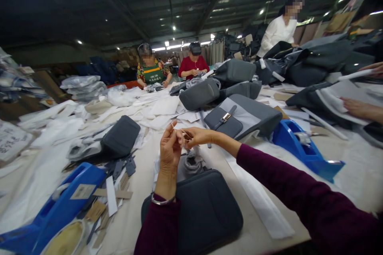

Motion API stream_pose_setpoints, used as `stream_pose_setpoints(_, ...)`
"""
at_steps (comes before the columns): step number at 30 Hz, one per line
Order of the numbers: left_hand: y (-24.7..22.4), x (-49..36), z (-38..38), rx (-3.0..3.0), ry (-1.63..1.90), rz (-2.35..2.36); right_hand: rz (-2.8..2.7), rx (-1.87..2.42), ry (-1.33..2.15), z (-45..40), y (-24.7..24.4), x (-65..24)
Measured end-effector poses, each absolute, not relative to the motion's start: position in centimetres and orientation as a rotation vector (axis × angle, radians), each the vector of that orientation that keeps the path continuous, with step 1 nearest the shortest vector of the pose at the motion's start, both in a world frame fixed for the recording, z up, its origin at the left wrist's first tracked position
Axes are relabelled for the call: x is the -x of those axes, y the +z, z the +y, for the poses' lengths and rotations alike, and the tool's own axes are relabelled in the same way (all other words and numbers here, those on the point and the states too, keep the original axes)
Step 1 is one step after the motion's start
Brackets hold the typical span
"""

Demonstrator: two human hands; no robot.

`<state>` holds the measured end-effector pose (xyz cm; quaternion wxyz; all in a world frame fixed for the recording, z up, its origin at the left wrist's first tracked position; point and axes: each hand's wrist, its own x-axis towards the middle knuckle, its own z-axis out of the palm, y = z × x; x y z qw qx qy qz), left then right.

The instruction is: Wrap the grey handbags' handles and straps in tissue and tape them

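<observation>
My left hand (170, 149) and my right hand (198, 136) are raised close together, fingers pinched on a thin pale band (186, 134) that looks like a rubber band stretched between them. Below my hands a dark grey-blue bag (212, 207) lies flat on the table, partly covered by my left forearm. At the bag's far end, just under my hands, sits a bundle wrapped in greyish film (194, 163). What exactly is wrapped inside it cannot be made out.
Blue tape dispensers stand at left (64, 203) and right (302, 149). Cardboard and strap scraps (115, 191) lie beside a round tub (67, 239). More bags, one with a buckled flap (223, 121), cover the far side. A co-worker's hands (362, 109) are at right; several people work beyond.
</observation>
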<state>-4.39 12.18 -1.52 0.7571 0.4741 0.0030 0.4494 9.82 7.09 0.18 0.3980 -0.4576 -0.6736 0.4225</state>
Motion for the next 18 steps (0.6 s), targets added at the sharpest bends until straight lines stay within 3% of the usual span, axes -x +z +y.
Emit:
stream_pose_setpoints(6,-2.6,4.4,14.1,-0.796,1.172,0.235,-1.485,1.173,1.212,7.5,1.5,-11.8)
stream_pose_setpoints(12,-3.2,4.2,13.4,-1.242,1.317,0.728,-1.217,1.220,1.288,9.3,1.5,-12.1)
stream_pose_setpoints(15,-2.7,4.5,12.7,-1.777,1.220,1.284,-1.212,1.441,1.044,10.8,2.1,-11.7)
stream_pose_setpoints(18,-2.8,4.8,12.7,-2.121,0.800,1.621,-1.272,1.804,0.601,12.3,2.9,-10.8)
